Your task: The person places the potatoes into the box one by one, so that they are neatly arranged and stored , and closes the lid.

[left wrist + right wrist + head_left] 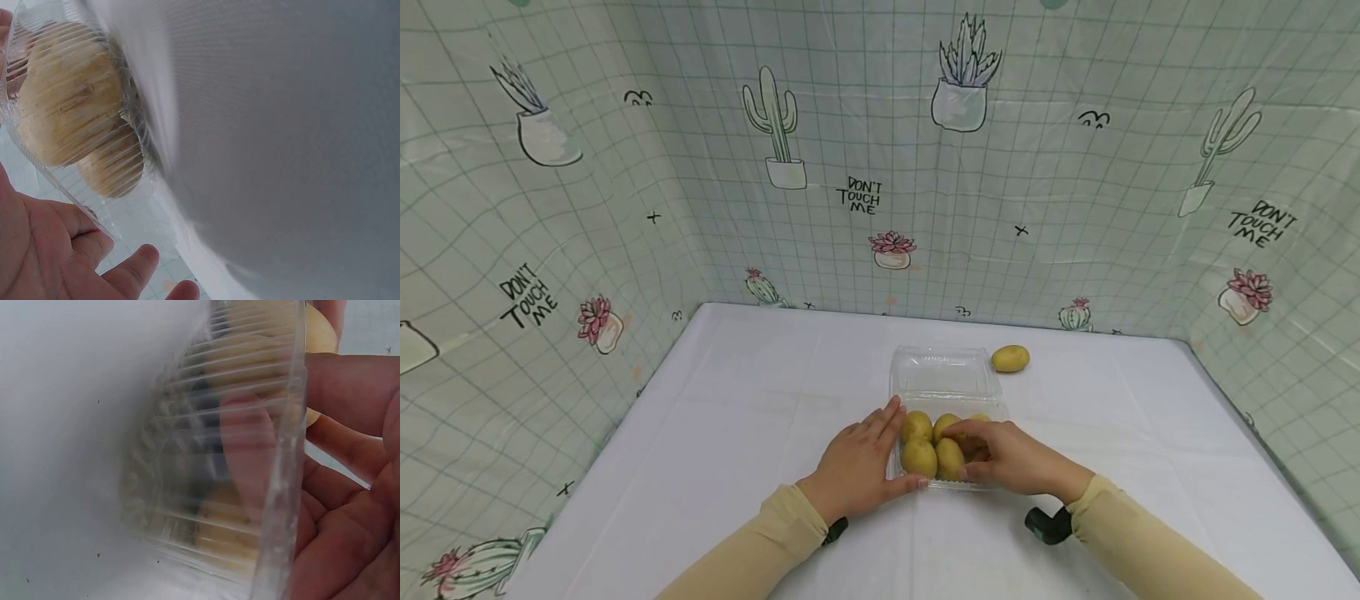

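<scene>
A clear plastic clamshell box [947,406] lies with its lid raised at the back and several yellow potatoes [919,459] inside. My left hand [857,467] rests along the box's left side, fingers extended and thumb at the front rim. From the right, my right hand [1018,458] reaches into the box. Its thumb and fingers curl about a potato [951,459] in the front row. In the right wrist view the thumb [247,440] shows through the ribbed wall, its tip against a potato [240,362]. The right hand partly hides the potatoes on that side.
Another potato [1011,358] lies on the white tablecloth [790,375], behind and to the right of the box, near the lid's corner. A curtain [880,125] printed with cacti surrounds the table at the back and sides.
</scene>
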`<state>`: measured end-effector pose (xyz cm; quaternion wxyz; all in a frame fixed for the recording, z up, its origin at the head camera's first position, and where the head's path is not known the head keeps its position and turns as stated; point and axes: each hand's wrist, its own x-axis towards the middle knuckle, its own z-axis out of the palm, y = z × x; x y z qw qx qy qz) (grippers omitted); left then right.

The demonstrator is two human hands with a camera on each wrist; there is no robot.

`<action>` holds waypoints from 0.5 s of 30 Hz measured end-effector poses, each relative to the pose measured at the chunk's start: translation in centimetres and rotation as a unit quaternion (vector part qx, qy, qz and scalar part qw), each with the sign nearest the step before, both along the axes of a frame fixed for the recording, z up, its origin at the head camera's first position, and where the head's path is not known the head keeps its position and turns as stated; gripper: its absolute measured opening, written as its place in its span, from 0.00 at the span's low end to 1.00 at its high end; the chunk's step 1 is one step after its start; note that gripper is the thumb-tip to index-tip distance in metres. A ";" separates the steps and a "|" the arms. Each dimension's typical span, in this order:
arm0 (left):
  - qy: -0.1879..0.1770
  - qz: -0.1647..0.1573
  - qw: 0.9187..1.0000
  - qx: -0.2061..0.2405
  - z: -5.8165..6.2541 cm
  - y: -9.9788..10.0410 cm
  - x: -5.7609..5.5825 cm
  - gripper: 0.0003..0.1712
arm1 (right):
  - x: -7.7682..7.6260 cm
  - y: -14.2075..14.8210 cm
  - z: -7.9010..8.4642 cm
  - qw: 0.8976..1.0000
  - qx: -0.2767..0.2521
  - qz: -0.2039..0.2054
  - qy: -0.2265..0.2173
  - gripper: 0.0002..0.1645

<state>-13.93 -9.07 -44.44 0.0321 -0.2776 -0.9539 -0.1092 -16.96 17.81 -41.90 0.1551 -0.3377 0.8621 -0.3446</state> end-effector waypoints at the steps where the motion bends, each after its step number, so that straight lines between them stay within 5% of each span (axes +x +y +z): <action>1: -0.001 0.000 1.000 0.000 0.0 0.0 0.0 0.57 | 0.0 0.0 0.0 1.000 0.003 -0.001 -0.002 0.30; 15: 0.002 0.001 1.000 0.002 0.1 0.0 0.0 0.57 | 0.1 -0.1 0.1 1.000 0.008 0.000 -0.006 0.31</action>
